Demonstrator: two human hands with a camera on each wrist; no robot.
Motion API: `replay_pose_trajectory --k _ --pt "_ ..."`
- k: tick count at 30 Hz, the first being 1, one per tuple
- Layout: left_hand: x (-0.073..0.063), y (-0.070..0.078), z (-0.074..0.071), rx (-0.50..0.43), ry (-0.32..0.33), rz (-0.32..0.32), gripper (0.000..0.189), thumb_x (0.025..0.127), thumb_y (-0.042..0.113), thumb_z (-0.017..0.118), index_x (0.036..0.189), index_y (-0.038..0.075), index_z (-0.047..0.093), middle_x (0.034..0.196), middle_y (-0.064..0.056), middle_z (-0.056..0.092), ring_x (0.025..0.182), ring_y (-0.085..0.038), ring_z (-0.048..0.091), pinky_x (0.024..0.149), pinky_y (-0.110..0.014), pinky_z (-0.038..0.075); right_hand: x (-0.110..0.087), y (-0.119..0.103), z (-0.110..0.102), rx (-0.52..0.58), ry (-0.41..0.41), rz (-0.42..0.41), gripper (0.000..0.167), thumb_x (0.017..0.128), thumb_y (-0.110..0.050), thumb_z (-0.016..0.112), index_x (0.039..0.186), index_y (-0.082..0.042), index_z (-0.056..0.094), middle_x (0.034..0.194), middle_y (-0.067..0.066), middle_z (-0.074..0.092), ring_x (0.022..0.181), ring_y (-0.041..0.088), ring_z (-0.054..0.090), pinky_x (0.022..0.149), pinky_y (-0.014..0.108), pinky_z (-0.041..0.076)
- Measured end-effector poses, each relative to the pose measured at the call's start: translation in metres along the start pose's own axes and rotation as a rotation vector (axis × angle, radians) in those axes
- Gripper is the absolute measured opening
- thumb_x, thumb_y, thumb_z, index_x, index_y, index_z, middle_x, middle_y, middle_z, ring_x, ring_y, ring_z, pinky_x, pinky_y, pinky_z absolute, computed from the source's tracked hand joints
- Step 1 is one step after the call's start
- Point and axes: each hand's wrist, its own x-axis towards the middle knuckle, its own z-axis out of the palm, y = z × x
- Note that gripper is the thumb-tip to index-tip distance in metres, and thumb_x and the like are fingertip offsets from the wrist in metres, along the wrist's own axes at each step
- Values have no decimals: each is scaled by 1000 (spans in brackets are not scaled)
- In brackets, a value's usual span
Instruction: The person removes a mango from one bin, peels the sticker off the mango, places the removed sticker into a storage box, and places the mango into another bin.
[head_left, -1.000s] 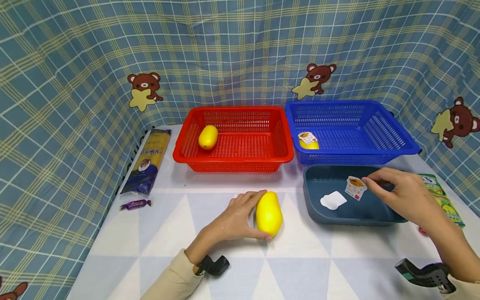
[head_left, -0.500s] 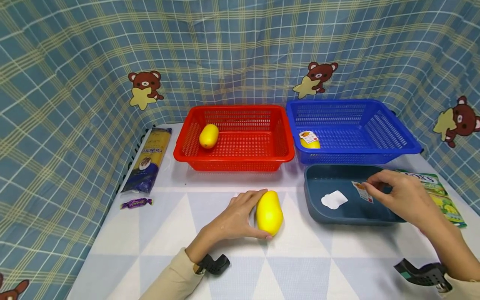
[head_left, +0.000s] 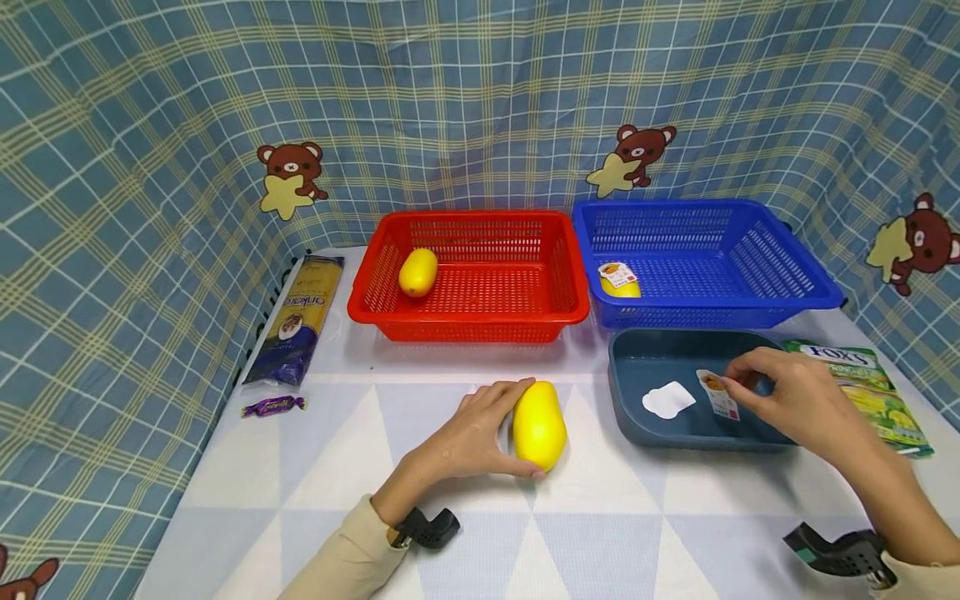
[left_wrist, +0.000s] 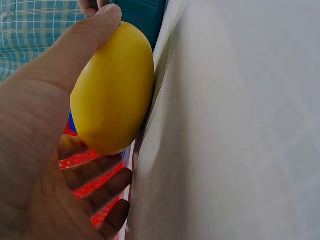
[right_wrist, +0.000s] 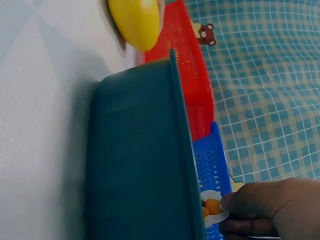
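Head | tray [head_left: 697, 435] — fronts blue basket [head_left: 697, 315] | right arm [head_left: 881, 475] — overlaps green packet [head_left: 885, 400]

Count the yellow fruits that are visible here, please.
3: one yellow fruit held by the left hand, a second in the red basket, a third in the blue basket, partly covered by a label.
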Motion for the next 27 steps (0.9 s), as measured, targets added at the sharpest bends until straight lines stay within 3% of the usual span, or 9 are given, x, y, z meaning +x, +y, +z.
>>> replay_pose_trajectory --k 5,12,18,20,24,27 --pt "0 0 0 2 1 2 118 66 71 80 160 27 24 150 3 41 131 -18 40 108 -46 31 -1 2 4 7 33 -68 25 71 0 86 87 -12 71 78 -6 65 67 15 59 55 29 48" --pt "0 1 -1 0 -7 -5 118 66 70 81 160 27 24 150 2 41 131 -19 40 108 -47 31 -2 1 4 5 18 -54 26 71 0 86 88 -12 70 81 -4 65 70 18 60 56 29 48" --pt "0 1 -1 1 -10 -5 118 66 70 81 160 27 24 151 2 40 133 -19 39 110 -47 30 -4 -1 1 -6 22 -54 32 67 -3 90 82 -16 65 77 -7 61 65 9 51 52 27 44" --pt "0 0 -1 2 -8 -2 118 66 70 81 160 26 24 152 2 39 133 -20 39 110 -47 30 -4 -2 0 -3 18 -52 31 69 -5 90 81 -17 64 76 -7 59 63 6 45 50 25 39" --pt "0 0 -1 3 -5 2 118 66 70 81 160 24 25 152 2 39 133 -20 39 110 -48 30 -4 -2 0 -3 23 -47 16 80 -10 83 83 -15 68 80 -5 61 64 7 47 51 27 40" --pt "0 0 -1 4 -3 4 118 66 69 81 160 24 25 151 2 40 133 -20 39 110 -47 30 -3 -3 0 -2 24 -16 12 82 -10 81 83 -14 70 81 -5 62 67 11 49 53 28 42"
